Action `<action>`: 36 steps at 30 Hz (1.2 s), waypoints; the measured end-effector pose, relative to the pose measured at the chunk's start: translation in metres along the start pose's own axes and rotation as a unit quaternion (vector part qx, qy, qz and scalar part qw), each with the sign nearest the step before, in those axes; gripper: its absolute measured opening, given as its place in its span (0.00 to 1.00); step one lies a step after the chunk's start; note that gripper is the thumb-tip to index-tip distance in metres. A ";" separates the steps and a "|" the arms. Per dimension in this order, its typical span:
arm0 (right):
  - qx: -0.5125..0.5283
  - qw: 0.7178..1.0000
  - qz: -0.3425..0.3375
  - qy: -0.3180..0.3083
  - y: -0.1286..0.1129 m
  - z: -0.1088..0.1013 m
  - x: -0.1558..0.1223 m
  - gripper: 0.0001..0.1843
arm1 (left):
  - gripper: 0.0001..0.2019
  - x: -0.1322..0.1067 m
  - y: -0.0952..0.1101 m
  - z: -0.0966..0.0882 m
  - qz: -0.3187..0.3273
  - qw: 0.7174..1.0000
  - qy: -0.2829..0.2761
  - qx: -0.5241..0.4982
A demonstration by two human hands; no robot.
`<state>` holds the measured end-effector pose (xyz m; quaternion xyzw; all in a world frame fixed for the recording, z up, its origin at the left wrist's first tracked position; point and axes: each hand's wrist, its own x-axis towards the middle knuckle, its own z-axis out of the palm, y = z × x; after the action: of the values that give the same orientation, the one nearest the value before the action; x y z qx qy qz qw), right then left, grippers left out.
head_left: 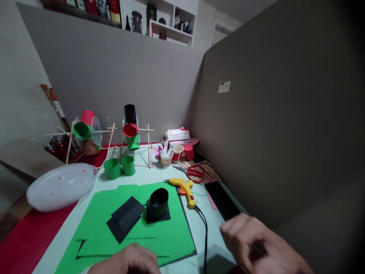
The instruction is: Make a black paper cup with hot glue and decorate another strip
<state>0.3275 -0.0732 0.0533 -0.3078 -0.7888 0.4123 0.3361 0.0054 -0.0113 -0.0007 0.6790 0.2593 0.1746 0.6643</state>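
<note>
Head view: the black power cord [206,233] runs toward six o'clock between the hands, so a sweeping wrist could snag it and drag the yellow glue gun [186,186] into the black paper tube [158,207]. If the gun is hot, its nozzle might scorch or smear the green paper sheet [173,234]. A weak joint could let the tube tip off its square black base. The tube stands at one o'clock from the left hand [134,259] and between nine and ten from the right hand [246,238], touching neither. Both hands look loosely curled; blur and cropping hide whether either grips anything. Folded black paper [127,217] lies at twelve from the left.
</note>
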 end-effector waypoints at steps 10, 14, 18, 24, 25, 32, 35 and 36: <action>0.003 0.998 0.019 -0.052 -0.010 -0.015 0.003 0.27 | 0.14 0.015 0.044 -0.028 0.134 0.899 0.240 0.340; -0.026 0.997 0.000 0.072 0.010 -0.014 0.026 0.25 | 0.14 0.034 0.034 -0.026 0.167 0.850 0.237 0.440; -0.002 0.989 0.003 0.145 0.029 -0.020 0.054 0.17 | 0.09 0.052 0.021 -0.030 0.182 0.812 0.208 0.515; 0.058 0.977 0.028 0.203 0.051 -0.028 0.110 0.09 | 0.11 0.045 0.048 -0.045 0.258 0.774 0.194 0.544; 0.063 0.976 0.033 0.206 0.053 -0.027 0.119 0.10 | 0.12 0.041 0.053 -0.047 0.270 0.770 0.191 0.546; 0.054 0.981 0.036 0.182 0.047 -0.015 0.152 0.15 | 0.14 0.032 0.066 -0.059 0.343 0.696 0.242 0.582; 0.058 0.982 0.029 0.180 0.046 -0.013 0.154 0.20 | 0.15 0.034 0.065 -0.064 0.343 0.654 0.270 0.618; 0.062 0.981 0.027 0.182 0.047 -0.013 0.154 0.22 | 0.15 0.034 0.065 -0.065 0.341 0.644 0.274 0.627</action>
<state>0.2572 0.0719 0.0612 -0.3776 -0.6787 0.4066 0.4811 0.0026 0.0626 0.0635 0.8945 0.2269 0.3631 -0.1282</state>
